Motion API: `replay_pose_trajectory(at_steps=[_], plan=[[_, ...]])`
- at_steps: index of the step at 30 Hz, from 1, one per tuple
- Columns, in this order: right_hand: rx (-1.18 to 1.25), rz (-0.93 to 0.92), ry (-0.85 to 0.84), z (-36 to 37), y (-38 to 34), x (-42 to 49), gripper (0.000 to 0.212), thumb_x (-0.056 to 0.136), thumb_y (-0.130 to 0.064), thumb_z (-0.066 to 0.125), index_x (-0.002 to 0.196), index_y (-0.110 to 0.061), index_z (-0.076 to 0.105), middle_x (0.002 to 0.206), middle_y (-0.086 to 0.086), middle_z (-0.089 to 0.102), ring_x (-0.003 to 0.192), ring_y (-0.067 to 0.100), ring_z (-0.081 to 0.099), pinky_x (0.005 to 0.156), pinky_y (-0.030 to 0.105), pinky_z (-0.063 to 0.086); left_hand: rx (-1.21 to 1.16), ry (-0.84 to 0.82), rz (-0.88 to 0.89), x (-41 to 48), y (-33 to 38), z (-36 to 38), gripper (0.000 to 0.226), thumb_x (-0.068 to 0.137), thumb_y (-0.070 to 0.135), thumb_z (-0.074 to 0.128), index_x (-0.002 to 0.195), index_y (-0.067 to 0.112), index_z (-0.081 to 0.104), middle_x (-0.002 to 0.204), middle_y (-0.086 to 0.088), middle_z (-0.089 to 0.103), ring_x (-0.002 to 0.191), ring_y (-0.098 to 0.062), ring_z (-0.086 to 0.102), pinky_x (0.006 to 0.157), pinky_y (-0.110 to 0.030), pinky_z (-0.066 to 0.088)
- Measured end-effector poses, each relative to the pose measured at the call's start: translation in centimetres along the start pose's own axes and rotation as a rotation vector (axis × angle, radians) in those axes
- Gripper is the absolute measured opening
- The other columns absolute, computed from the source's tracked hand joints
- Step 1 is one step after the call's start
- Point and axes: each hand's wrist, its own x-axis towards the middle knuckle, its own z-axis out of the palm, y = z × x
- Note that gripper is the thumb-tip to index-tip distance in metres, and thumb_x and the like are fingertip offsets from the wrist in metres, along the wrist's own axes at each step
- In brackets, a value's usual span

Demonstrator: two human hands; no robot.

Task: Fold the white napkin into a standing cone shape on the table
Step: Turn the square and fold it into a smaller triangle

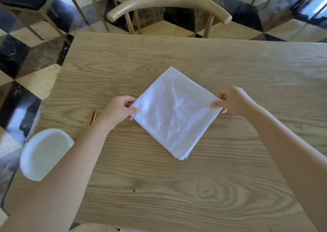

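Note:
A white napkin [175, 113], folded into a layered square, lies flat on the wooden table [177, 187], turned like a diamond with one corner toward me. My left hand [118, 110] pinches its left corner between thumb and fingers. My right hand [231, 100] pinches its right corner the same way. Stacked layer edges show along the napkin's lower right side.
A white plate [44, 153] sits at the table's left edge beside my left forearm. A pair of wooden chopsticks [92, 117] lies partly hidden behind my left wrist. A wooden chair [168, 3] stands at the far side of the table, more chairs behind on the checkered floor.

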Motion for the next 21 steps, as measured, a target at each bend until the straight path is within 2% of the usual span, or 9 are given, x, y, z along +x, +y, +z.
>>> replay_pose_trajectory(at_steps=[2,5,8,10,13,17,19,21], plan=[[0.011,-0.015,0.003,0.1,0.2,0.1,0.013,0.076,-0.019,0.072,0.081,-0.008,0.066,0.075,0.006,0.063,0.037,-0.001,0.058,0.059,0.022,0.043,-0.003,0.017,0.003,-0.1,0.0,0.2,0.019,0.078,0.004,0.069,0.096,0.012,0.067,0.095,-0.018,0.069,0.068,-0.021,0.057,0.064,-0.029,0.049],[0.02,-0.031,-0.006,-0.1,0.4,0.0,0.013,0.077,-0.02,0.07,0.084,-0.01,0.067,0.082,0.01,0.068,0.044,0.005,0.063,0.061,0.022,0.043,0.003,0.031,0.01,-0.1,0.0,0.3,0.018,0.079,0.006,0.068,0.095,0.013,0.068,0.096,-0.017,0.069,0.067,-0.021,0.058,0.064,-0.029,0.049],[-0.003,-0.067,-0.026,-0.2,0.5,-0.6,0.013,0.079,-0.022,0.069,0.085,-0.012,0.065,0.077,0.004,0.067,0.056,0.015,0.065,0.059,0.023,0.042,0.008,-0.021,0.009,-0.2,0.1,-0.2,0.017,0.085,0.01,0.063,0.1,0.016,0.068,0.093,-0.006,0.071,0.063,-0.012,0.063,0.065,-0.021,0.053],[-0.028,-0.109,-0.003,0.0,0.6,-1.0,0.01,0.078,-0.017,0.068,0.086,-0.012,0.064,0.078,0.002,0.062,0.068,0.019,0.058,0.059,0.027,0.04,0.061,-0.036,0.034,-0.2,0.0,-0.7,0.019,0.087,0.007,0.059,0.099,0.018,0.068,0.09,0.0,0.07,0.064,-0.007,0.063,0.062,-0.017,0.052],[-0.073,-0.191,0.074,0.7,0.8,-1.0,0.012,0.076,-0.01,0.068,0.084,-0.014,0.06,0.083,0.001,0.055,0.079,0.021,0.048,0.067,0.029,0.035,0.211,0.042,0.096,-0.1,-0.4,-0.6,0.016,0.084,0.007,0.062,0.091,0.02,0.067,0.086,0.004,0.067,0.074,-0.008,0.06,0.063,-0.02,0.046],[-0.005,-0.283,0.208,2.0,1.5,-1.4,0.022,0.074,-0.003,0.067,0.077,-0.018,0.052,0.082,-0.003,0.05,0.076,0.019,0.045,0.064,0.029,0.035,0.327,0.194,0.19,-0.2,-1.4,0.4,0.011,0.08,0.011,0.067,0.077,0.021,0.063,0.077,0.008,0.063,0.071,-0.008,0.055,0.063,-0.02,0.039],[0.048,-0.32,0.302,3.0,2.1,-1.9,0.021,0.073,0.003,0.066,0.073,-0.014,0.053,0.081,-0.002,0.05,0.075,0.019,0.045,0.06,0.023,0.035,0.333,0.288,0.264,-0.7,-2.2,1.0,0.015,0.078,0.008,0.068,0.072,0.019,0.061,0.073,0.01,0.06,0.067,-0.005,0.052,0.062,-0.017,0.038],[0.082,-0.333,0.379,3.7,2.8,-2.2,0.02,0.071,0.008,0.066,0.07,-0.008,0.054,0.076,-0.001,0.049,0.074,0.02,0.044,0.059,0.016,0.033,0.317,0.362,0.339,-1.2,-3.1,1.5,0.011,0.076,0.004,0.069,0.075,0.013,0.063,0.074,0.005,0.06,0.067,-0.004,0.051,0.062,-0.011,0.036]])
